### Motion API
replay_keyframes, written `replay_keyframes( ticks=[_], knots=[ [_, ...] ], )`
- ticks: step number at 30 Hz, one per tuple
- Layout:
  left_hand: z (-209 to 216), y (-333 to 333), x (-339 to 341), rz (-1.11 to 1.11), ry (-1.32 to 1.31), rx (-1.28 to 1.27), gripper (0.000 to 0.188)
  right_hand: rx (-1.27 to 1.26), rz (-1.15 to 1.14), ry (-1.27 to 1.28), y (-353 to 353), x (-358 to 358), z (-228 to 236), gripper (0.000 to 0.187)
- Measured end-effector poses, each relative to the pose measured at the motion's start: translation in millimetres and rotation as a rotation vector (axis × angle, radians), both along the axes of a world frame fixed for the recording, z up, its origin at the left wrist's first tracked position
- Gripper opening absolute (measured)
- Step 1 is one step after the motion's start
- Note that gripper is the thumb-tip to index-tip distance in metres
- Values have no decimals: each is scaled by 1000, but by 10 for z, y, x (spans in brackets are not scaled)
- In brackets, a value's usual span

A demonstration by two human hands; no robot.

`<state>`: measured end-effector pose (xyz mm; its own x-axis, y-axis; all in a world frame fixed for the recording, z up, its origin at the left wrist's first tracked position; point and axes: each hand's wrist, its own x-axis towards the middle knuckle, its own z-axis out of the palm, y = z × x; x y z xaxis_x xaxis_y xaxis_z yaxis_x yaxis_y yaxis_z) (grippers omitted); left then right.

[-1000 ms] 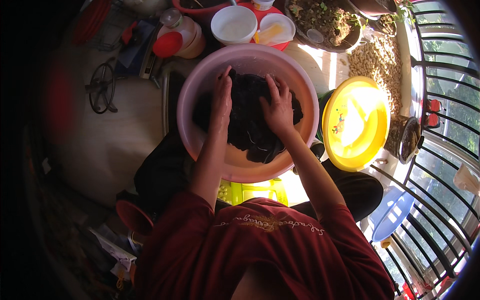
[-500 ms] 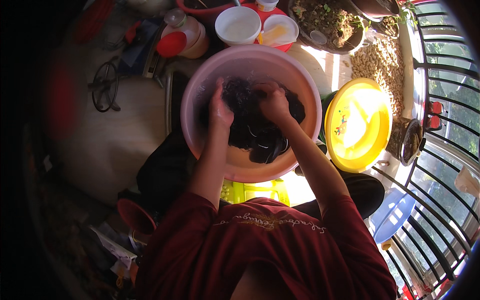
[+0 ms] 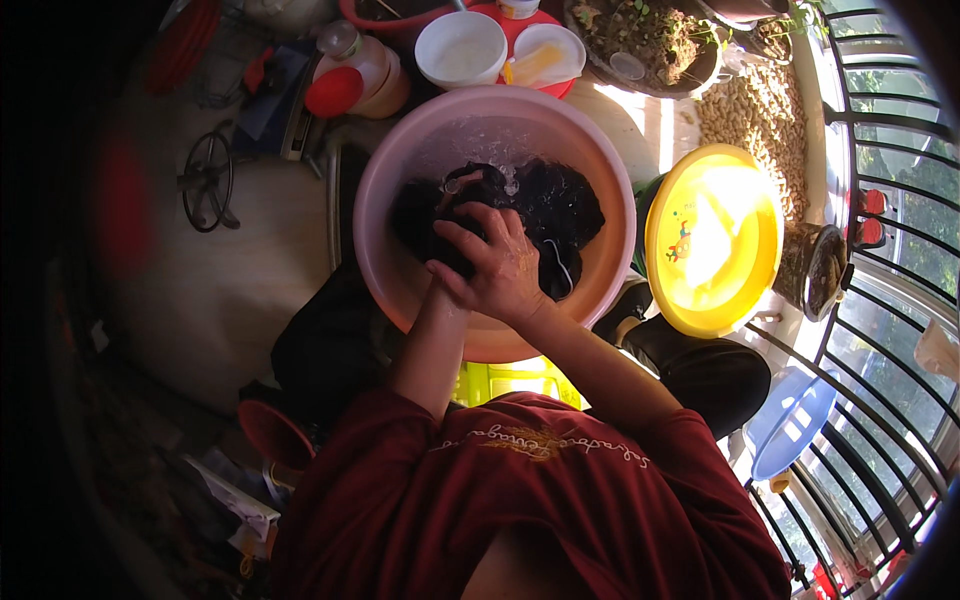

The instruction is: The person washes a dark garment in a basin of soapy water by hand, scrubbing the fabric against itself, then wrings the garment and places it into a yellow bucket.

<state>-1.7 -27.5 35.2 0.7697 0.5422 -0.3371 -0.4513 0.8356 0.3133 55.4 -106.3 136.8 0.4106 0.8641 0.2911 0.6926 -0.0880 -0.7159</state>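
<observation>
A wet black garment [image 3: 565,205] lies bunched in water in a pink basin [image 3: 600,300]. A thin white cord or trim shows on its right part. My right hand [image 3: 500,265] lies across the garment, over my left wrist, its fingers bent round the dark cloth with gaps between them. Most of my left hand [image 3: 462,183] is hidden by the cloth and my right hand. Only a strip of its fingers shows, curled against the garment near the basin's middle.
A yellow basin [image 3: 660,250] stands close on the right, a blue basin [image 3: 790,425] lower by the railing. Beyond the pink basin are a white bowl [image 3: 460,50], a jug with a red cap [image 3: 333,92] and a planter [image 3: 650,50]. Yellow-green plastic [image 3: 520,380] shows below it.
My right hand has moved left and nearer, from the far right part of the garment to over my left wrist. The left hand has gone under cloth. The garment has shifted and bunched.
</observation>
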Motion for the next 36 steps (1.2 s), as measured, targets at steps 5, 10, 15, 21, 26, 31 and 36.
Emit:
replay_keyframes(
  ticks=[5,10,15,21,26,31,36],
  knots=[
    [-32,-1,87,96,167,-86,35,-50,-191,123,108,211,-276,25],
    [434,27,203,171,560,-46,37,-403,-426,519,208,630,-557,32],
    [-18,352,49,147,641,522,56,-316,-260,139,39,639,-610,52],
    [-424,356,-38,-92,1188,1590,63,-515,-66,-67,-31,444,-729,73],
    [-503,423,-16,-109,947,854,61,-531,-122,83,185,658,-1055,56],
    [76,430,37,129,389,-42,56,-266,-179,472,203,714,-735,41],
    [381,185,67,40,167,-145,49,-68,61,309,-111,31,193,42]
  ],
)
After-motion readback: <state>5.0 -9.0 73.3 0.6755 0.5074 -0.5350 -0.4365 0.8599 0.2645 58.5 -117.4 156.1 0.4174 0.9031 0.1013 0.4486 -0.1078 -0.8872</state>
